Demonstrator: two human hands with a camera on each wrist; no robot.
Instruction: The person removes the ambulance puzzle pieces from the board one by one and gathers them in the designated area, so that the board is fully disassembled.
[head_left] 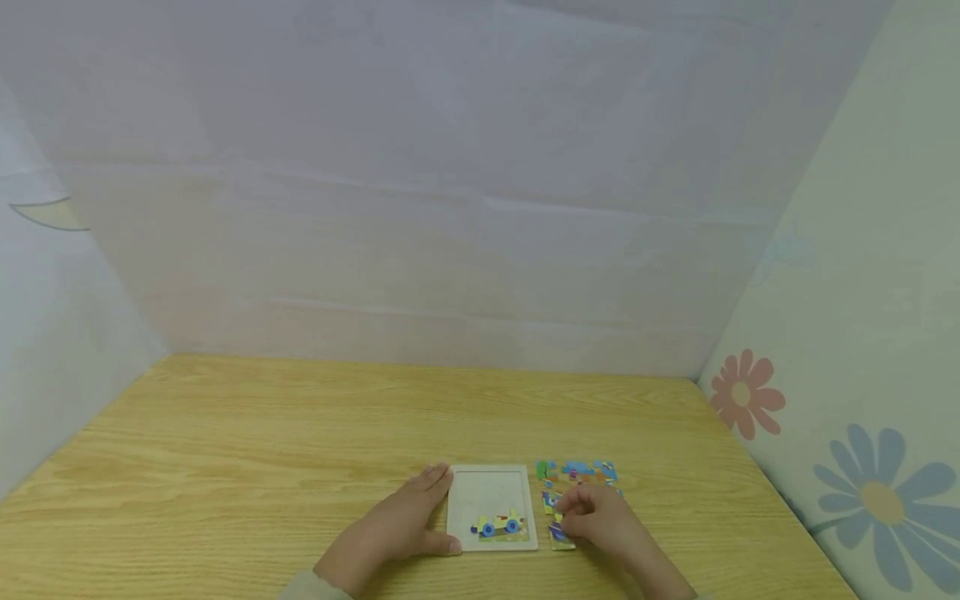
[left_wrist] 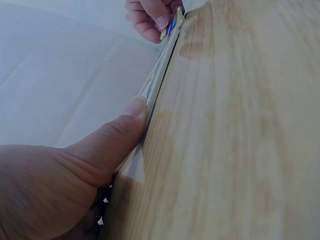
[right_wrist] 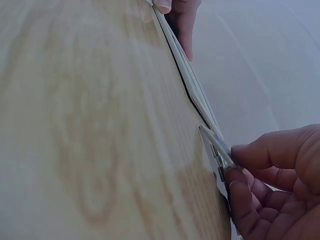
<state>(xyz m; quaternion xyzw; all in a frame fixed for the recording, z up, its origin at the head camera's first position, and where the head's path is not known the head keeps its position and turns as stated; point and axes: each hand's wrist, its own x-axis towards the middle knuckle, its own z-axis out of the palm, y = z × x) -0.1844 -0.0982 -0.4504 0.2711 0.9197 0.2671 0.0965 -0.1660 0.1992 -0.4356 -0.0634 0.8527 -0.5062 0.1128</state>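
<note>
A pale square puzzle tray (head_left: 491,492) lies flat on the table, with joined puzzle pieces (head_left: 501,528) showing a yellow vehicle with blue wheels in its lower right part. My left hand (head_left: 408,518) rests along the tray's left side, fingers straight towards the far corner. Its thumb (left_wrist: 122,127) presses the tray's near edge. To the right of the tray my right hand (head_left: 603,523) pinches a colourful puzzle piece (head_left: 560,536) between thumb and fingers. In the right wrist view that piece (right_wrist: 216,142) is tilted, one end raised off the table.
Several loose puzzle pieces (head_left: 577,471) lie in rows right of the tray, partly hidden by my right hand. The wood-grain table (head_left: 262,450) meets a pale cloth wall (head_left: 450,250) at the back. A flower-printed panel (head_left: 847,375) borders the right side.
</note>
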